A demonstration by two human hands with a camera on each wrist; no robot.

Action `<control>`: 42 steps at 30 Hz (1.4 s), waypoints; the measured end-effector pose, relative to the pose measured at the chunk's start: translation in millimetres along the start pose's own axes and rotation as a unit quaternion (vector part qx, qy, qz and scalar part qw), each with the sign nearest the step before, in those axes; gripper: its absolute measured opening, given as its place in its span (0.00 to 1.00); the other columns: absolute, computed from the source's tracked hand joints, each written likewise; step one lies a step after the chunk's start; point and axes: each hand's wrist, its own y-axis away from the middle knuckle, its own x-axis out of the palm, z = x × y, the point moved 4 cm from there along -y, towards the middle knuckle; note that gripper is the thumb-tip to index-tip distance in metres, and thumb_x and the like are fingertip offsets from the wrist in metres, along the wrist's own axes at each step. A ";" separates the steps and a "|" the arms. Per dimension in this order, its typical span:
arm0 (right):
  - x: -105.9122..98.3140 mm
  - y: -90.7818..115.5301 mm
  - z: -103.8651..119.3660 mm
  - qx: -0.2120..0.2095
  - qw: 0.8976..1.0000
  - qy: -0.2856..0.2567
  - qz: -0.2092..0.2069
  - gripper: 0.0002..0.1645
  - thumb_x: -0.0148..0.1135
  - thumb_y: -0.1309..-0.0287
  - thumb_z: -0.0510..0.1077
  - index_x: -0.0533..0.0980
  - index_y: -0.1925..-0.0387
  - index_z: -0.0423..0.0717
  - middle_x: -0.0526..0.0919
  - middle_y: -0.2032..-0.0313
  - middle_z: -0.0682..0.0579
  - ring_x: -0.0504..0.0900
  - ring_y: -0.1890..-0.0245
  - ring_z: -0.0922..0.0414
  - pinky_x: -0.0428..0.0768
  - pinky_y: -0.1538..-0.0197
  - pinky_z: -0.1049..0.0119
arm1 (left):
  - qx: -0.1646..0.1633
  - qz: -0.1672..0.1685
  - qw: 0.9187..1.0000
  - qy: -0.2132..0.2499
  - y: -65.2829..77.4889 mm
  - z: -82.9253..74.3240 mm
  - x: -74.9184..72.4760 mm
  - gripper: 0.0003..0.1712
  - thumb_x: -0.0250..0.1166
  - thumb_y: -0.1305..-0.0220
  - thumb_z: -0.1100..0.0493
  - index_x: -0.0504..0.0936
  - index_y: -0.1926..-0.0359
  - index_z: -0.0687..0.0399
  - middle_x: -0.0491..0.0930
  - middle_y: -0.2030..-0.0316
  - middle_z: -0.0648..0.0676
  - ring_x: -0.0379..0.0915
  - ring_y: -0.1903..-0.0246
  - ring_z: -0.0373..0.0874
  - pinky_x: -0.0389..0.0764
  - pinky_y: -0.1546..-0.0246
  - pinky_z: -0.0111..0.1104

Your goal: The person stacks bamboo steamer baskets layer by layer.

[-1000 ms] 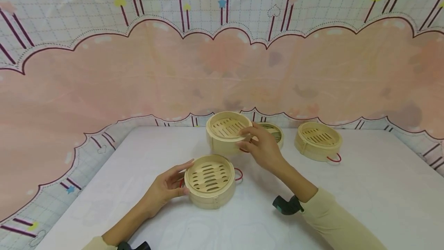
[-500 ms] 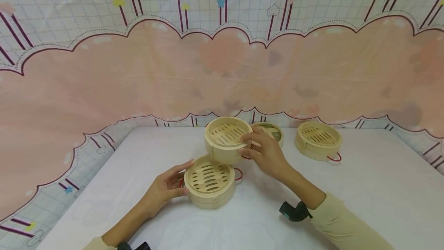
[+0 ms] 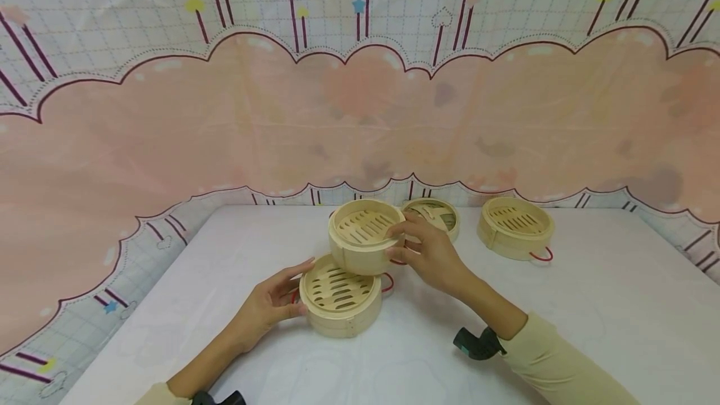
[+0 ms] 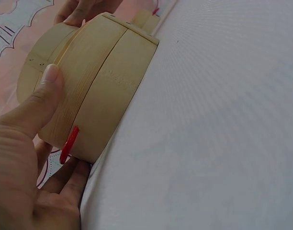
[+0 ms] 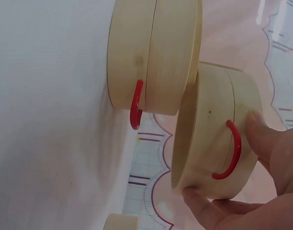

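Note:
A round bamboo steamer basket (image 3: 344, 322) with a slatted top and red loop handles stands on the table. My left hand (image 3: 264, 305) holds its left side, thumb (image 4: 50, 81) on the wall and fingers low down by a red handle (image 4: 70, 144). A second bamboo steamer basket (image 3: 360, 259) is tilted over the back of the first one's top, overlapping its far rim. My right hand (image 3: 433, 252) grips it at the right side, thumb above and fingers under the lower edge. Its open underside faces the first basket (image 5: 132, 52) in the right wrist view.
Behind my right hand sits another round bamboo piece (image 3: 446, 216) with strips across its top, partly hidden. Farther right stands one more steamer basket (image 3: 513, 245) with a red handle. A patterned cloth backdrop (image 3: 281, 130) rises behind the white table (image 3: 607, 305).
My right hand has brought the second basket down and toward me, from behind the first basket to over its back rim. The left hand and first basket have stayed in place.

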 end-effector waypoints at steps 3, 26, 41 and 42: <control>0.2 0.1 -0.7 -0.003 1.000 0.007 0.003 0.12 0.70 0.48 0.36 0.79 0.60 0.42 0.69 0.38 0.36 0.61 0.34 0.41 0.78 0.50 0.56 | -0.003 -0.003 1.000 -0.004 0.1 -0.3 0.1 0.41 0.68 0.45 0.71 0.62 0.31 0.63 0.54 0.29 0.60 0.59 0.36 0.57 0.63 0.38 0.29; 6.0 2.6 -1.8 -0.012 0.999 -0.005 0.052 0.12 0.69 0.47 0.36 0.78 0.60 0.42 0.70 0.38 0.40 0.57 0.31 0.43 0.77 0.48 0.59 | -0.015 0.000 1.000 0.006 1.1 -2.0 2.8 0.41 0.68 0.45 0.70 0.62 0.31 0.63 0.54 0.29 0.59 0.59 0.36 0.57 0.63 0.38 0.29; 11.0 3.0 5.7 -0.022 0.998 -0.020 0.063 0.13 0.69 0.48 0.36 0.78 0.60 0.42 0.70 0.39 0.40 0.62 0.34 0.45 0.77 0.48 0.61 | -0.011 -0.006 1.000 0.000 0.2 -6.8 1.4 0.42 0.69 0.45 0.71 0.61 0.30 0.59 0.56 0.30 0.58 0.59 0.36 0.59 0.65 0.39 0.30; 11.2 3.2 6.3 -0.022 0.998 -0.020 0.064 0.13 0.69 0.48 0.36 0.78 0.59 0.42 0.70 0.39 0.40 0.62 0.34 0.45 0.77 0.48 0.61 | -0.007 -0.007 1.000 0.000 0.0 -7.6 1.3 0.43 0.69 0.45 0.71 0.61 0.30 0.59 0.56 0.30 0.58 0.60 0.36 0.59 0.65 0.39 0.30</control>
